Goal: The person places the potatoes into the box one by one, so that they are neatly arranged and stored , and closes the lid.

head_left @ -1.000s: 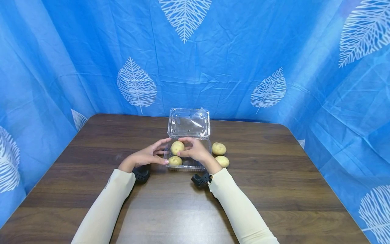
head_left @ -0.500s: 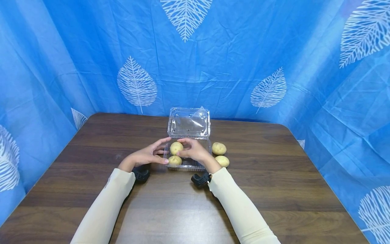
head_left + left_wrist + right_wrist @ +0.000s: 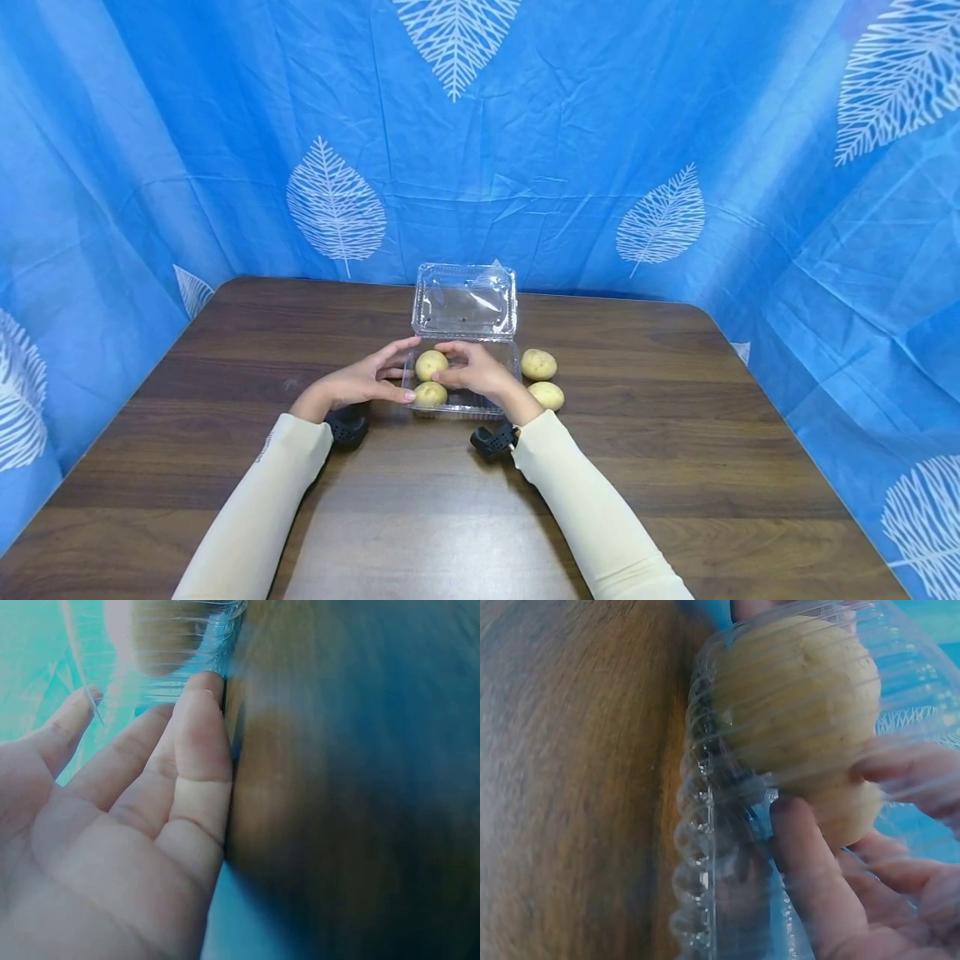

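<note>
A clear plastic clamshell box stands on the table, its lid raised at the back. Two potatoes are at its left side: a front potato and, just behind, a back potato. My right hand reaches into the box and holds the back potato between thumb and fingers; the right wrist view shows these fingers through the ridged wall. Along the box's left wall, my left hand rests with fairly straight fingers touching the plastic, thumb near the front rim.
Two more potatoes lie just right of the box, a rear one and a nearer one. The brown wooden table spreads around them. A blue curtain with white leaf prints hangs behind and at both sides.
My right hand has shifted slightly left and down inside the box with the back potato, bringing it closer to the left wall. The left hand stays almost where it was.
</note>
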Motion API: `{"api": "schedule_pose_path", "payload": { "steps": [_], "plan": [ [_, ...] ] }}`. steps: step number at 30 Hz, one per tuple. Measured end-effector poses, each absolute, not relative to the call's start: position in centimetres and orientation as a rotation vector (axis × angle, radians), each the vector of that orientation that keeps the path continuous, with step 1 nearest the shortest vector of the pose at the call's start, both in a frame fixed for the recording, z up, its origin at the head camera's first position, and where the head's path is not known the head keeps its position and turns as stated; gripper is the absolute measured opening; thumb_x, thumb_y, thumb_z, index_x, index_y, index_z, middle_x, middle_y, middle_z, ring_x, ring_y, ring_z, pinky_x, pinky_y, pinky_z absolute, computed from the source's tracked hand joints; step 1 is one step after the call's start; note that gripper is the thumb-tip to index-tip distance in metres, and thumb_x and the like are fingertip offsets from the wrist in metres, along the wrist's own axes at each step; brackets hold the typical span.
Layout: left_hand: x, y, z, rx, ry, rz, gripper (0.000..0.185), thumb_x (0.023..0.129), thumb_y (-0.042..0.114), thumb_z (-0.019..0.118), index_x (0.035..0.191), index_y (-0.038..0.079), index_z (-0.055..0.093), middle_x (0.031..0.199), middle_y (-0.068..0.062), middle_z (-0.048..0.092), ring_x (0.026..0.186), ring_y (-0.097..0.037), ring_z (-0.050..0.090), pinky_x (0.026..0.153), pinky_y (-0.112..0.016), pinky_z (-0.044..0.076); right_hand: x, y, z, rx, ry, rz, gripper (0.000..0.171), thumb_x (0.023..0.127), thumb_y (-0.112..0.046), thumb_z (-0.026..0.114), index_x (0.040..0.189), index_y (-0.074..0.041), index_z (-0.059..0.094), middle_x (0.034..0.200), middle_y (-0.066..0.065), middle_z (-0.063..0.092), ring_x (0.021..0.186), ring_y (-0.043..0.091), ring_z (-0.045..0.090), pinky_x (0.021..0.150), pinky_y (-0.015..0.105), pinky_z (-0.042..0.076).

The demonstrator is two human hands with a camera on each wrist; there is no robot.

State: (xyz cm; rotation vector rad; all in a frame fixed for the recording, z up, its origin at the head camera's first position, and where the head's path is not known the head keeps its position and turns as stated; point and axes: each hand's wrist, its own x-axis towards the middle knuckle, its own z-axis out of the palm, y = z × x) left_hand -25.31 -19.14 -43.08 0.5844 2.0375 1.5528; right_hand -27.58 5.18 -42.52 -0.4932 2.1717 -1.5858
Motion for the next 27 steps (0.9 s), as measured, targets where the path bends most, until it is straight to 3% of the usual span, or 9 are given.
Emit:
{"api": "schedule_pose_path", "payload": {
  "steps": [19, 27],
  "plan": [
    [-25.4, -19.17, -43.27, 0.608, 2.024, 1.565, 0.097, 0.091, 0.02, 0.074, 0.161, 0.016, 0.007, 0.163, -0.025, 0.009, 0.145, -0.046, 0.025, 0.111, -0.059, 0.033, -27.36, 4.91, -42.07, -0.408, 2.058, -1.644, 0.056, 0.089, 0.0, 0.068, 0.141, 0.007, 0.047, 0.142, 0.026, 0.048, 0.105, 0.029, 0.067, 0.085, 0.033, 0.057],
    [-25.29, -19.15, -43.16, 0.592, 2.037, 1.558, 0.097, 0.091, 0.021, 0.075, 0.161, 0.017, 0.007, 0.163, -0.025, 0.01, 0.145, -0.046, 0.025, 0.111, -0.059, 0.033, -27.39, 5.02, -42.18, -0.41, 2.075, -1.64, 0.057, 0.088, -0.001, 0.069, 0.14, 0.008, 0.048, 0.136, 0.026, 0.052, 0.1, 0.023, 0.066, 0.085, 0.032, 0.057]
  ]
}}
